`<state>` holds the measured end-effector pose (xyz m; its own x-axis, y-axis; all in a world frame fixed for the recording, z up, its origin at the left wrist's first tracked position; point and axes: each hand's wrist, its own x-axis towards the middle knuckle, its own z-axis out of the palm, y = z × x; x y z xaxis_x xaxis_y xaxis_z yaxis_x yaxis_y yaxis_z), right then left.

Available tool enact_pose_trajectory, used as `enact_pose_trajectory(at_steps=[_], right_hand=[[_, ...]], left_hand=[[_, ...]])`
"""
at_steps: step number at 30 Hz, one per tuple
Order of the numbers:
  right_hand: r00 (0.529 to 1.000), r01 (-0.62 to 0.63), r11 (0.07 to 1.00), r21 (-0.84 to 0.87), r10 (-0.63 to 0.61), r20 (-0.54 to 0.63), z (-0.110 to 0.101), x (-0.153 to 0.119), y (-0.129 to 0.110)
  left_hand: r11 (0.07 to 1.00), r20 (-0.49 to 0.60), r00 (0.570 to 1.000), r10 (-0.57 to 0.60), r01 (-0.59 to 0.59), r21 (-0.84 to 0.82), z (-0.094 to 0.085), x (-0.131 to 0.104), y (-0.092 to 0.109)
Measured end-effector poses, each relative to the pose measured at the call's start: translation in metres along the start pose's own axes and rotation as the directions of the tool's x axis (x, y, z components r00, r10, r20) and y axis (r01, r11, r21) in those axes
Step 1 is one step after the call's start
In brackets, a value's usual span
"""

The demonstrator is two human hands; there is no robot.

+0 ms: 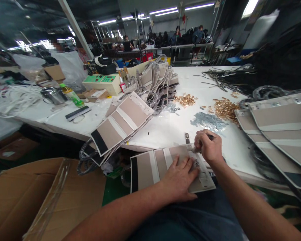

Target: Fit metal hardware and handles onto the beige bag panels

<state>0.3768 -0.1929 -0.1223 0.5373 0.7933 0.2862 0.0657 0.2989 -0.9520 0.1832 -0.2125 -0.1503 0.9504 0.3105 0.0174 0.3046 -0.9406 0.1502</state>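
My left hand lies flat, fingers spread, pressing a beige panel at lower centre of the frame, half on my lap, half on the white table. My right hand is curled tight around a small tool at the panel's top edge.

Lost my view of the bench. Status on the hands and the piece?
Left hand flat on beige panel, pinning it. Right hand fisted on small tool at panel's top edge. Gold fittings and stacked panels lie apart, not in the way.
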Motion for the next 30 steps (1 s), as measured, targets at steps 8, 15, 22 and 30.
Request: enact_pose_trajectory(at_steps=[8, 15, 22, 30], right_hand=[[0.972, -0.114, 0.9, 0.42, 0.188, -0.139, -0.03, -0.024, -0.003], [0.932, -0.206, 0.827, 0.523, 0.329, -0.152, -0.047, -0.021, 0.009], [0.926, -0.194, 0.824, 0.532, 0.334, -0.178, -0.045, -0.023, 0.007], [0.994, -0.096, 0.96, 0.262, 0.105, -0.019, -0.02, -0.037, -0.003]], left_hand=[[1.0, -0.033, 0.999, 0.002, -0.002, -0.003, 0.002, 0.001, -0.001], [0.998, -0.028, 0.999, 0.026, -0.025, 0.054, 0.006, 0.003, -0.002], [0.997, -0.031, 0.999, 0.028, -0.026, 0.07, 0.004, 0.005, -0.002], [1.0, -0.029, 0.999, 0.014, -0.013, 0.018, -0.002, 0.007, -0.002]])
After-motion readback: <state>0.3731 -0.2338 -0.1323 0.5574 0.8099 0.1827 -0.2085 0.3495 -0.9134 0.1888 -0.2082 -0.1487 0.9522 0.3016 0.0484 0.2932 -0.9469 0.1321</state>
